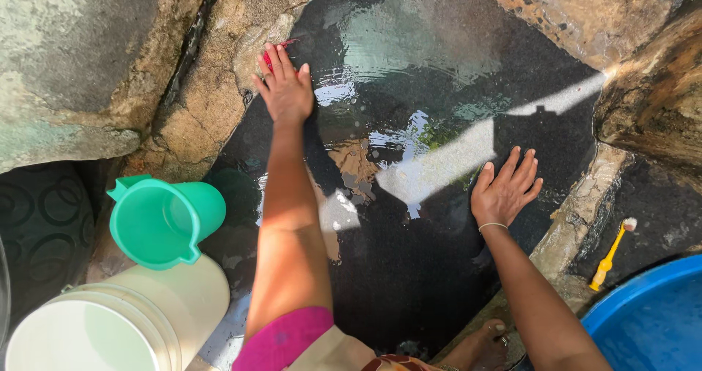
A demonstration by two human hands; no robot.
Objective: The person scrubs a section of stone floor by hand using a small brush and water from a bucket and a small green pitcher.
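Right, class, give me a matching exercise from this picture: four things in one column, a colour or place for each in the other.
Things:
1. jug
2. brush
3. tub
4. left hand

Descriptions:
A. blue, bottom right corner
B. green, lying on a white bucket
C. reaching to the far edge of the wet slab
D. yellow, on the stone ledge

Pairs: 1-B, 2-D, 3-A, 4-C

Jug point(164, 221) left, toothbrush point(610, 254) right
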